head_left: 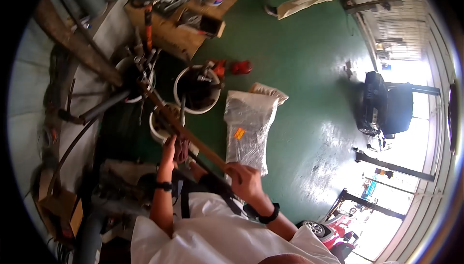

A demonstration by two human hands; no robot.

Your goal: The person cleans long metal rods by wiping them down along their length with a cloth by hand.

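A long brown wooden handle [186, 132] slants across the middle of the head view, from the buckets down to my body. My right hand [245, 183] is wrapped round its near end. The handle's far end lies among metal tools, and I cannot make out what is fixed to it. My left hand [169, 154] is beside the shaft with a dark red cloth [181, 150] in it; some of its fingers are hidden. Just beyond, a white bucket [155, 128] sits partly under the handle. Another white bucket [197, 112] holds dark metal parts.
A plastic-wrapped package [249, 128] with an orange label lies on the green floor. Left stands a vise-like metal bar [106, 105]. A wooden board [166, 37] carries tools and tubs. Another person's legs [307, 0] show at the top; a dark vehicle [377, 104] is at right.
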